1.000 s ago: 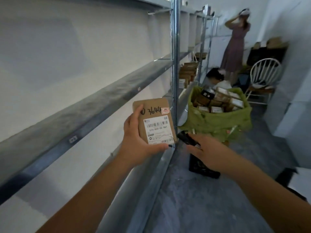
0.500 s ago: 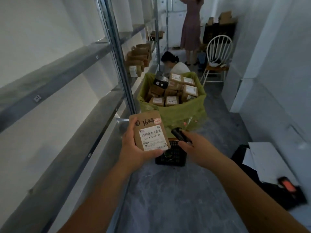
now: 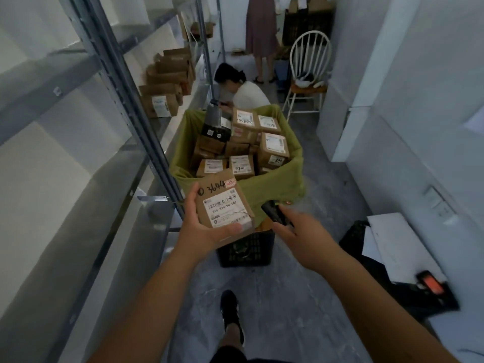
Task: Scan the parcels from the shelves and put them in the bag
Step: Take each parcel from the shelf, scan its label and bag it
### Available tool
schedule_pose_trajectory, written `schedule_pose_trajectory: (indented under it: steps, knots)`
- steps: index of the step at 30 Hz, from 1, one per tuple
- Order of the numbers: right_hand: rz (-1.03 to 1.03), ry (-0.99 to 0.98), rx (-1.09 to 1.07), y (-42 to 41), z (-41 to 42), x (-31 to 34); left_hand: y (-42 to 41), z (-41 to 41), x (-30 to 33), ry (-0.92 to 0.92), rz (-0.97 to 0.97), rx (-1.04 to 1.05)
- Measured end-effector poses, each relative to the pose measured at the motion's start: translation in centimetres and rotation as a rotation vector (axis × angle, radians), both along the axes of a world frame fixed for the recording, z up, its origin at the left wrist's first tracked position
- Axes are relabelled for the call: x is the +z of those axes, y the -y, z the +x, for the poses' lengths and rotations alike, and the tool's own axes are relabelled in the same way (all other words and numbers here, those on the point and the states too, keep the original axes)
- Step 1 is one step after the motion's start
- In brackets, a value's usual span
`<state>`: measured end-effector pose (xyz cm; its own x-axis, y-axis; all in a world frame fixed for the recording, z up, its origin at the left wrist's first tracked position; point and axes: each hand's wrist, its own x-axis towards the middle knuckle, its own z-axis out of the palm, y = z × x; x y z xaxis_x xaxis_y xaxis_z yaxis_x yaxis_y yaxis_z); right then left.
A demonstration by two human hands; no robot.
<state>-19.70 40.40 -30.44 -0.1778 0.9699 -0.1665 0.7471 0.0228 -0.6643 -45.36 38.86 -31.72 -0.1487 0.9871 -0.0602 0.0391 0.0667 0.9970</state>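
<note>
Parcel (image 3: 225,205) sits in your left hand (image 3: 207,229), gripped label-up just short of the green bag (image 3: 277,184). Right hand (image 3: 301,231) grips the scanner (image 3: 275,213), beside the label. Looks like the scan step; next, hit the barcode, then drop it onto the stacked parcels (image 3: 248,145) ahead.

Narrow grey-floored aisle (image 3: 301,297), white walls (image 3: 419,74), a white spindle chair (image 3: 310,56).

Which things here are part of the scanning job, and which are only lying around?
Job: parcel in left hand; scanner in right hand; green bag; shelf parcels.
Lying around: white chair; black crate; papers.
</note>
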Motion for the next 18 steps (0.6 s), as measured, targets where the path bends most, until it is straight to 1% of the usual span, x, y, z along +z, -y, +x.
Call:
schedule_pose_trajectory:
  steps: [3, 10, 13, 18]
  knots:
    - [-0.012, 0.014, -0.027, -5.2, -1.1, -0.6, -6.8, -1.4, -1.0, -0.007, -0.031, -0.055]
    - [-0.09, 0.06, -0.117, -16.2, -4.6, -0.6, -21.7, -4.7, -3.1, 0.018, -0.19, -0.2]
    - [-0.135, 0.063, -0.177, -19.2, -5.6, -0.7, -27.0, -5.0, -3.8, 0.011, -0.233, -0.244]
    - [-0.195, 0.13, -0.223, -21.8, -5.6, -0.8, -33.6, -3.9, -5.4, 0.019, -0.331, -0.329]
